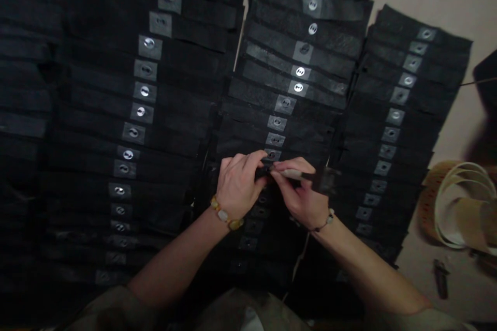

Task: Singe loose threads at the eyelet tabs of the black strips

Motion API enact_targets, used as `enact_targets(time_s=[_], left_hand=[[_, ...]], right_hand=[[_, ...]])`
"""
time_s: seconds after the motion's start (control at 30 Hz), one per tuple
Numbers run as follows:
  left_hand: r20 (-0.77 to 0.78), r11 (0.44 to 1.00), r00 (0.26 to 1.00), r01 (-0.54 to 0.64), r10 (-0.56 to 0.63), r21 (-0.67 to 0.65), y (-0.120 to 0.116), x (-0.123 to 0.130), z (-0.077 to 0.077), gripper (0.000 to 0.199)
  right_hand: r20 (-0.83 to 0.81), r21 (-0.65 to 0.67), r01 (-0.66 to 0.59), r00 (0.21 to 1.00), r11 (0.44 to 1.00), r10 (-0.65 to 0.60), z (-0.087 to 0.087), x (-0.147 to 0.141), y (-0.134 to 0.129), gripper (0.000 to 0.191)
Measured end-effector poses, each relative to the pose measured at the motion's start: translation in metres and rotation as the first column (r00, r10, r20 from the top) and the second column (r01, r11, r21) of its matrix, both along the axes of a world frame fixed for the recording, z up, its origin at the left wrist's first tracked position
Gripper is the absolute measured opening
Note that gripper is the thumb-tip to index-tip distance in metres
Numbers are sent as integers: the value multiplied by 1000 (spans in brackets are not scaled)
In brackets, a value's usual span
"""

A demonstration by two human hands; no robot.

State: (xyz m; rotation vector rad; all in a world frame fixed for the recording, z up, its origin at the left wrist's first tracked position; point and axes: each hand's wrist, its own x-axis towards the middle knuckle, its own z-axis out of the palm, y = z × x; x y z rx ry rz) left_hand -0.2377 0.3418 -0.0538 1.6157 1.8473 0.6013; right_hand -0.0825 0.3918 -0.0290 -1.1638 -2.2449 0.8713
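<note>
the left hand (239, 182) presses fingertips onto the middle column of overlapping black pieces (272, 108), just below a metal ring (273, 154); the right hand (301, 191) pinches a slim, pale-bodied tool (291, 174), both hands nearly together.

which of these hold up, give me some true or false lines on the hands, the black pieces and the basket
1. The right hand holds a slim pale tool. True.
2. The left wrist is bare. False: it wears a bracelet of yellowish and pale beads.
3. The basket is to the right of the black pieces. True.
4. The black pieces lie in one single column. False: they overlap in several columns.
5. The hands are far apart. False: their fingers come close together.
</note>
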Motion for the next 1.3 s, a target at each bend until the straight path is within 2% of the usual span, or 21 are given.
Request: enact_targets(time_s=[0.07, 0.13, 0.2, 0.27, 0.33, 0.4, 0.47, 0.63, 0.9, 1.13, 1.3], left_hand=[[35, 1000, 999, -19, 19, 0, -1, -1, 1, 39], [69, 999, 997, -44, 45, -12, -1, -4, 5, 35], [95, 999, 995, -38, 41, -34, 1, -7, 12, 29], [96, 999, 995, -4, 8, -41, 5, -10, 18, 22], [50, 1000, 999, 14, -14, 0, 12, -10, 21, 18], [-27, 996, 1000, 17, -15, 82, 20, -8, 18, 17], [-94, 988, 995, 37, -23, 149, 28, -6, 11, 16], [-131, 982, 990, 68, -45, 178, 34, -5, -2, 14], [-62, 983, 996, 69, -59, 169, 34, -10, 1, 14], [-22, 986, 999, 51, -48, 161, 34, -11, 0, 14], [-13, 991, 999, 52, -51, 124, 34, -11, -1, 14]], right_hand=[[-96, 0, 40, 995, 999, -40, -5, 6, -5, 11], [-93, 0, 28, 995, 1000, -28, -10, 10, -9, 11], [-101, -60, 35, 994, 998, -41, -13, 11, -7, 9], [-161, -147, 98, 979, 984, -122, -13, 13, -1, 7], [-237, -179, 152, 952, 972, -192, -12, 15, 9, 6], [-281, -164, 166, 937, 972, -207, -13, 17, 18, 7], [-292, -152, 123, 942, 981, -164, -18, 18, 26, 8], [-316, -158, 60, 942, 986, -108, -34, 19, 31, 9], [-264, -131, 51, 961, 990, -85, -31, 15, 33, 13], [-248, -164, 151, 950, 975, -189, -37, 16, 27, 7], [-178, -131, 113, 975, 985, -136, -28, 8, 30, 6]])
